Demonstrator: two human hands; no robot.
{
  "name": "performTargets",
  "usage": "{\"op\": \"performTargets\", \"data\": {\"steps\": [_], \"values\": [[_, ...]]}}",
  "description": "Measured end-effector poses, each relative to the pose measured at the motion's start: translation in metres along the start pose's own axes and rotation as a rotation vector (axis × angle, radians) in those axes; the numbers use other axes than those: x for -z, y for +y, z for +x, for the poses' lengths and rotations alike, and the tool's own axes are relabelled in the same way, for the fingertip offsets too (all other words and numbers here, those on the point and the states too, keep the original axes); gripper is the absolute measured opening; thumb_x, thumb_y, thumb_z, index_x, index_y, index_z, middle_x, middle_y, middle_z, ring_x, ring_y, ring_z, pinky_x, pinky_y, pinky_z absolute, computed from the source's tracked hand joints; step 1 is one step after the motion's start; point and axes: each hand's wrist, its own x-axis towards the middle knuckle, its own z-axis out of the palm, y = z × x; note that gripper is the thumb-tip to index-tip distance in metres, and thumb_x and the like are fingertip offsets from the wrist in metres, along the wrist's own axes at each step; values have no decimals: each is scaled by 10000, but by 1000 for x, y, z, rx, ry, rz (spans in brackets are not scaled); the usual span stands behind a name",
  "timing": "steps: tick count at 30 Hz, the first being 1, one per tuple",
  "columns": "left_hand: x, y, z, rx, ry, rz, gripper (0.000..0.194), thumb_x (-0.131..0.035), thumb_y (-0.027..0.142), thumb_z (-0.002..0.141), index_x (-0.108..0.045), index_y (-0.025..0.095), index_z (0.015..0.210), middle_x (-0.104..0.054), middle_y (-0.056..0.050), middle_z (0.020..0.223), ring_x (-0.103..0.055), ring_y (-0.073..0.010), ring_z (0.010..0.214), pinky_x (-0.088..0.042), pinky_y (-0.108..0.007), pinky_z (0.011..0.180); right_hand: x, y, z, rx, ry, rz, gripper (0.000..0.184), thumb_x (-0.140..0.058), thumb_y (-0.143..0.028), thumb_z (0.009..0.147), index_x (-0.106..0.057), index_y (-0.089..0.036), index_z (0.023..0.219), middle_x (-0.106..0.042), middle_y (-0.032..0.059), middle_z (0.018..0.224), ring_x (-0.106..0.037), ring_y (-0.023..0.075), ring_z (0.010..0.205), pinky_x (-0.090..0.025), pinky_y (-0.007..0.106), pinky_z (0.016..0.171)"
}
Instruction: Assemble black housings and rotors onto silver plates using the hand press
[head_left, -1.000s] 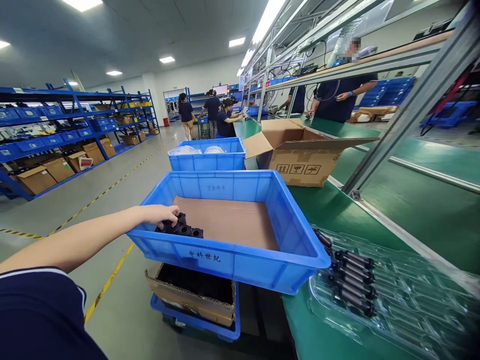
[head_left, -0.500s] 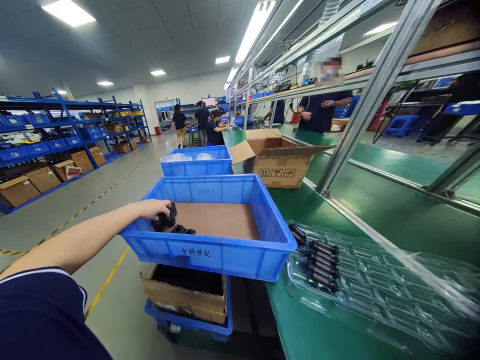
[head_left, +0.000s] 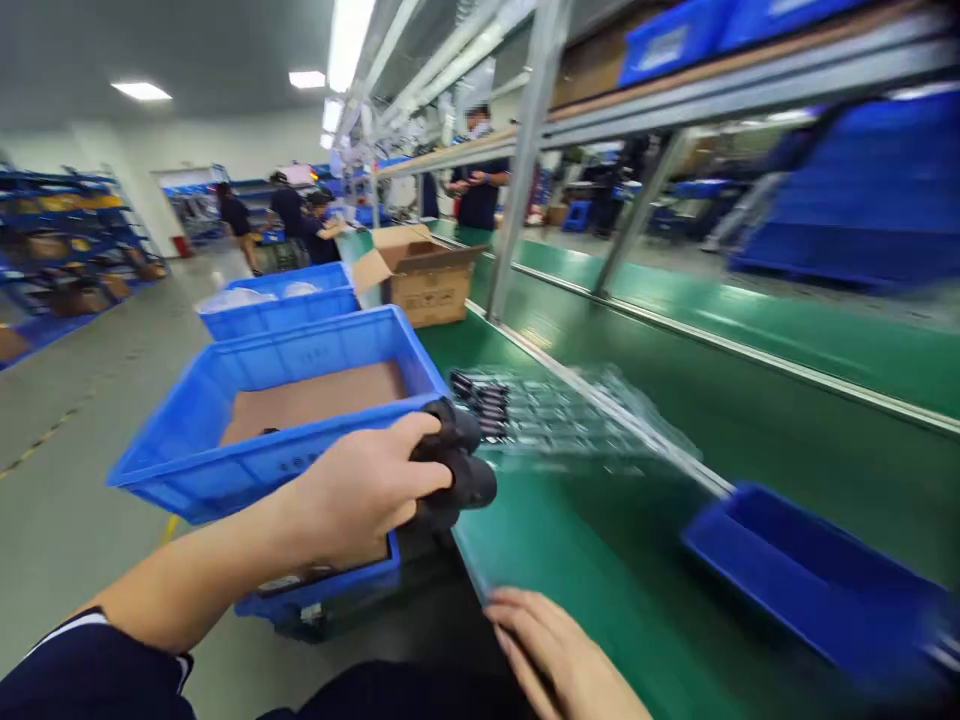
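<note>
My left hand [head_left: 356, 490] is closed around several black cylindrical parts [head_left: 472, 482], held in the air in front of the large blue crate [head_left: 225, 475]. Motion blur hides their finer shape. Brown cardboard lines the crate's floor, and a small dark piece shows just over its near wall. At the green table's [head_left: 540, 530] front edge rests my right hand [head_left: 559, 650], fingers stretched out and holding nothing. Beyond the held parts, a clear plastic tray [head_left: 577, 425] carries a row of slim black cylinders [head_left: 493, 412] at its left end.
An open cardboard box [head_left: 431, 295] stands on the table behind the crate, beside another blue crate [head_left: 281, 318] with clear bags. A dark blue bin [head_left: 810, 570] lies at the right. A metal post [head_left: 529, 150] rises from the table. Several people work further back.
My left hand has lifted black parts out of the blue crate and brought them right, towards me. My right hand has come into view at the table edge. The view has turned right.
</note>
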Motion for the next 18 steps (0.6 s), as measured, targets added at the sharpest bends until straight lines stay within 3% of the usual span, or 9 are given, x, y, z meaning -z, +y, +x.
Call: {"op": "performTargets", "data": {"steps": [4, 7, 11, 14, 18], "values": [[-52, 56, 62, -240, -299, -83, 261, -605, 132, 850, -696, 245, 1068, -561, -108, 1348, -707, -206, 796, -576, -338, 713, 65, -14, -31, -290, -12, -76, 231, -460, -241, 1056, -661, -227, 1168, -746, 62, 1113, -743, 172, 1000, -641, 278, 873], [-76, 94, 100, -332, -409, -99, 189, -611, 145, 858, -705, 213, 1007, -590, -134, 1234, -699, -207, 719, -560, -339, 655, 92, -24, -71, -484, -5, -129, 211, -467, -239, 1053, -660, -211, 1133, -747, 74, 1076, -742, 177, 967, -637, 286, 851], [-89, 148, 129, -369, -570, -104, 229, -646, 124, 802, -715, 203, 1006, -586, -144, 1122, -700, -224, 660, -510, -326, 557, 101, -38, -117, -699, 20, -140, 226, -452, -246, 1063, -662, -206, 1136, -745, 74, 1073, -737, 176, 969, -629, 297, 861], [-93, 181, 135, -395, -665, -65, 248, -685, 96, 760, -717, 179, 991, -602, -151, 1033, -700, -237, 631, -495, -320, 526, 98, -42, -131, -788, 52, -132, 241, -450, -243, 1065, -679, -201, 1127, -749, 76, 1070, -736, 181, 967, -625, 315, 876], [-95, 187, 137, -464, -654, -107, 239, -727, 112, 768, -708, 195, 992, -643, -115, 971, -701, -216, 650, -512, -301, 569, 96, -38, -132, -823, 129, -125, 241, -456, -238, 1065, -689, -201, 1113, -753, 71, 1068, -732, 177, 976, -618, 316, 888]]}}
